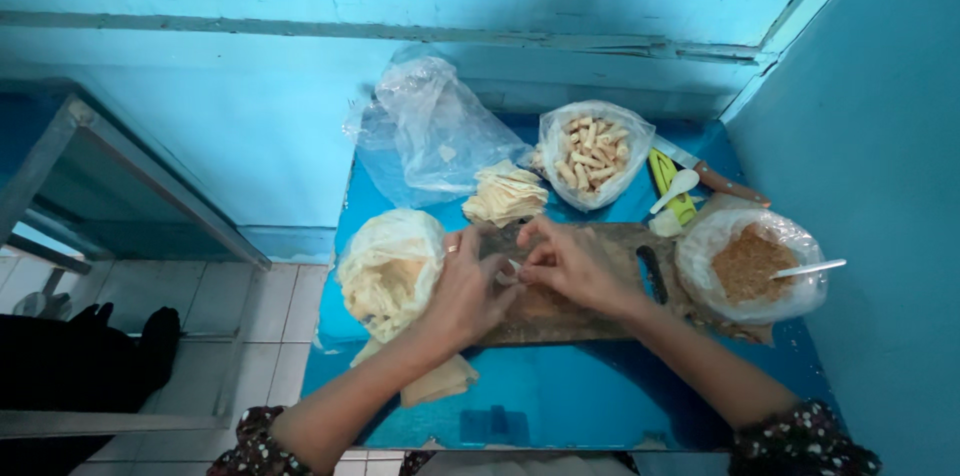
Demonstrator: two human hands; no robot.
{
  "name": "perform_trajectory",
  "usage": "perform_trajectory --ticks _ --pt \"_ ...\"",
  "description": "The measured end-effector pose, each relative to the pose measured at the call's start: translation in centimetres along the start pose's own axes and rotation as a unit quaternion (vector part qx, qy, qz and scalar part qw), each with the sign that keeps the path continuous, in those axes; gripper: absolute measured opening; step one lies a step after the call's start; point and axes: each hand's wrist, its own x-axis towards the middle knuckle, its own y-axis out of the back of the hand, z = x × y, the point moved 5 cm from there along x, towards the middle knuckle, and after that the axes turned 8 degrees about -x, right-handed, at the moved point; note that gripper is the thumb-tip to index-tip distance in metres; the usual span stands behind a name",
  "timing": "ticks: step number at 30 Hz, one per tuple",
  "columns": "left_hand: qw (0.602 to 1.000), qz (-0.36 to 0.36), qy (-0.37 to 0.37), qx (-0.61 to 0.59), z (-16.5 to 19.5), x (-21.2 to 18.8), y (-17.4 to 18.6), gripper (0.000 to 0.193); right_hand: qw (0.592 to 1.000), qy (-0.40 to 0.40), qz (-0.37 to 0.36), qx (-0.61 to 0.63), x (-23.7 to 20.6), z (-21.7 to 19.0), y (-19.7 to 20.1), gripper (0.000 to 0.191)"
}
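Head view, small blue table (560,406). Left hand (468,286) and right hand (570,261): fingertips meet, pinching and rolling a small pale wrapper (512,271) over a worn wooden board (560,321), which gives a flat surface to roll on. Left of the hands: a bag of thin cream sheets (385,271), within reach of the left hand. Just behind: a loose stack of cut square wrappers (505,194). Further back: an open clear bag of finished rolls (592,156), short, tan and tube-shaped, and a crumpled empty bag (435,131). Right: a bowl of brown crumbly filling (750,261), plastic-lined, spoon (808,269) resting in it. Beside it: a knife (715,176).
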Motion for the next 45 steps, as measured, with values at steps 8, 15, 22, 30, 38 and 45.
perform_trajectory --ticks 8,15,22,30,38,45 --pt "0.998 -0.007 0.056 0.017 -1.5 -0.2 -0.9 0.011 0.964 0.188 0.113 -0.152 -1.8 -1.8 -0.6 0.030" --pt "0.997 0.076 0.027 -0.003 -1.2 -0.1 -0.3 0.014 0.890 0.291 0.211 -0.282 -3.4 -2.8 -0.9 0.035" --pt "0.997 0.037 -0.032 0.066 -0.2 -0.6 -0.7 0.018 0.989 0.124 0.086 -0.001 -0.7 -0.1 -0.9 0.034" --pt "0.998 0.064 0.004 0.020 -0.6 -0.4 -0.5 0.011 0.940 0.200 0.160 -0.225 -2.3 -1.9 -0.5 0.037" --pt "0.993 0.025 -0.048 0.109 -0.2 -0.1 -0.5 0.021 0.947 0.177 0.165 -0.212 -1.6 -3.0 0.0 0.037" --pt "0.995 0.063 0.012 0.080 -1.0 0.6 -0.4 0.053 0.939 0.163 0.182 -0.242 -0.9 -2.7 -0.5 0.029"
